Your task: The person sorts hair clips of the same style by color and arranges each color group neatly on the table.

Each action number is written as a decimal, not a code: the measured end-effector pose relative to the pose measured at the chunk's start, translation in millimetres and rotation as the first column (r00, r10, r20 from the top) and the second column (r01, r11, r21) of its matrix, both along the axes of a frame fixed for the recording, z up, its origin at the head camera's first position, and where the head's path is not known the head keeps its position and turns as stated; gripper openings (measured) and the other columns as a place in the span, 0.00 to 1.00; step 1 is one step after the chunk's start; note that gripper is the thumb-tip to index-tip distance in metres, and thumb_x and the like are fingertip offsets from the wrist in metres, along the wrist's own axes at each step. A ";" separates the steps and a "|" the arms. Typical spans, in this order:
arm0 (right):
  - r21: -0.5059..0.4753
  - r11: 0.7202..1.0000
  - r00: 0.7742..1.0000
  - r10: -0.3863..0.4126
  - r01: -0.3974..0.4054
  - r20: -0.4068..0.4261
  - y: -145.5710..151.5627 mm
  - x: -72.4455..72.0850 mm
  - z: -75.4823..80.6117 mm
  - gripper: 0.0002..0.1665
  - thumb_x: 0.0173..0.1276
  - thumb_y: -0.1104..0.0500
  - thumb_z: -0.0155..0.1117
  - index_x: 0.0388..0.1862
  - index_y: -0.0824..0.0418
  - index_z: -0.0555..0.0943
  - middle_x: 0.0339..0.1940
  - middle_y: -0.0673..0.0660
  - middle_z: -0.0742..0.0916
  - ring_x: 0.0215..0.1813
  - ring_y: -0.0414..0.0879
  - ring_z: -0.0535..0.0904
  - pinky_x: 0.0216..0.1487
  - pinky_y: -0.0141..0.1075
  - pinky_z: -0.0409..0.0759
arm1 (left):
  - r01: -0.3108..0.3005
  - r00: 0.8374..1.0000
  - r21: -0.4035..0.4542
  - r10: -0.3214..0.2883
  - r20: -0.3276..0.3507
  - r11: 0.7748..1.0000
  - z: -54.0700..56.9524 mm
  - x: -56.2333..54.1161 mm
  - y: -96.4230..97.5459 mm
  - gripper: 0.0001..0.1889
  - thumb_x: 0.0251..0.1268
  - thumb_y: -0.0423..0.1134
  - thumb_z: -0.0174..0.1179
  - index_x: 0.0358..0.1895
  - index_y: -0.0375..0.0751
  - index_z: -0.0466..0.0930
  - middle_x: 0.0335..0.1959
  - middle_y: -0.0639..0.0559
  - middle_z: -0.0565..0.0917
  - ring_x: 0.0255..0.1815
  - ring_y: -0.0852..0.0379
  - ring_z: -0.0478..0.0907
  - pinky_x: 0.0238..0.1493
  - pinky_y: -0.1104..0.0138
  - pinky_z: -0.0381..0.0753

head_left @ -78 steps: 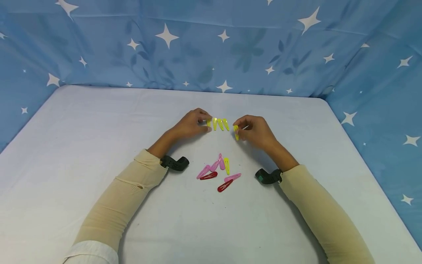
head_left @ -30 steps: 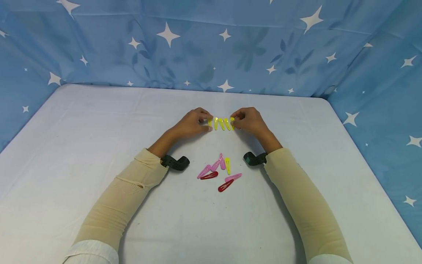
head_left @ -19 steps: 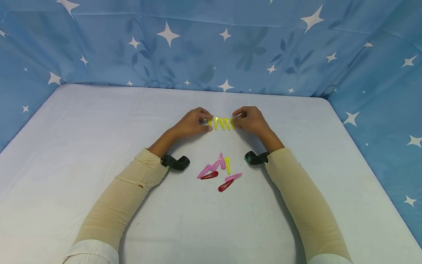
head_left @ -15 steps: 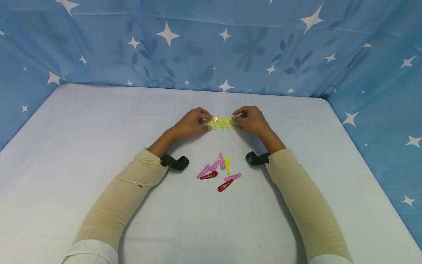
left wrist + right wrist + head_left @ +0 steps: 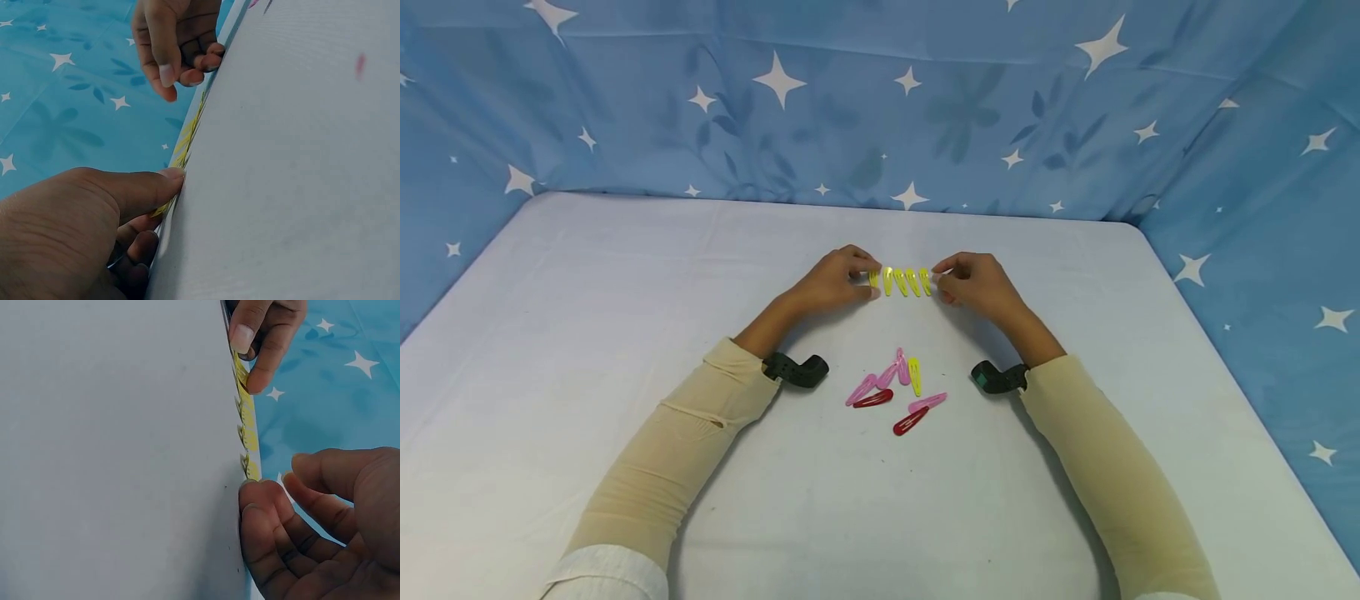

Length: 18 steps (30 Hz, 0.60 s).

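Observation:
Several yellow snap hair clips (image 5: 900, 282) stand side by side in a short row toward the back of the white table. At the row's left end, my left hand (image 5: 835, 282) pinches the outermost yellow hair clip (image 5: 873, 280) between thumb and fingers; the fingers partly cover it. Just beyond the right end, my right hand (image 5: 976, 285) holds nothing, its thumb and forefinger parted beside the last yellow hair clip (image 5: 925, 282). In the right wrist view, the right hand's lower fingertips (image 5: 259, 490) rest at the table close to that clip.
Nearer the person lies a loose group: pink hair clips (image 5: 861, 389), a single yellow hair clip (image 5: 914, 377) and two red hair clips (image 5: 911, 421). A blue star-patterned curtain (image 5: 850, 100) rises behind the white table (image 5: 625, 275).
My right hand has brought a yellow hair clip to the row's right end, let it go and drawn back slightly rightward. The left hand stays in place on its clip.

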State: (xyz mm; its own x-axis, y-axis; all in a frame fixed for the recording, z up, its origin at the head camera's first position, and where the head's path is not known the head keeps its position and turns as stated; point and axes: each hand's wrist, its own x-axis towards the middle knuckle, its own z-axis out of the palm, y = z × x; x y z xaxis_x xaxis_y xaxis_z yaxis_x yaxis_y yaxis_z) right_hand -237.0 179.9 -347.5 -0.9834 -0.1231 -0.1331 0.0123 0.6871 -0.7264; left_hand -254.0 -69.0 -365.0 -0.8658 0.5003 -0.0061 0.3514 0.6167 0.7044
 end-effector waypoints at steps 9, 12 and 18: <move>0.034 0.992 0.993 0.118 -0.119 0.026 7.6 14.4 2.7 0.16 0.72 0.57 0.61 0.56 0.61 0.81 0.38 0.60 0.85 0.35 0.49 0.80 0.36 0.33 0.78 | -0.005 1.000 0.015 0.004 0.007 1.000 1.3 1.4 -1.5 0.25 0.67 0.38 0.62 0.67 0.36 0.74 0.64 0.40 0.72 0.62 0.44 0.73 0.64 0.54 0.72; 0.030 0.988 0.989 0.149 -0.150 0.022 8.9 17.8 2.9 0.16 0.72 0.58 0.61 0.56 0.62 0.81 0.38 0.61 0.86 0.35 0.49 0.80 0.37 0.33 0.78 | -0.005 1.000 0.018 0.005 0.007 1.000 -0.8 0.5 -1.7 0.25 0.67 0.38 0.62 0.67 0.37 0.74 0.64 0.40 0.72 0.62 0.44 0.72 0.64 0.54 0.72; 0.003 0.980 0.980 0.197 -0.197 0.028 10.8 25.5 4.8 0.16 0.71 0.59 0.62 0.55 0.64 0.81 0.38 0.62 0.86 0.35 0.50 0.81 0.37 0.34 0.78 | 0.001 1.000 0.012 -0.001 0.006 1.000 -2.3 -1.0 -0.7 0.26 0.67 0.38 0.62 0.67 0.37 0.74 0.65 0.41 0.72 0.62 0.44 0.72 0.64 0.54 0.72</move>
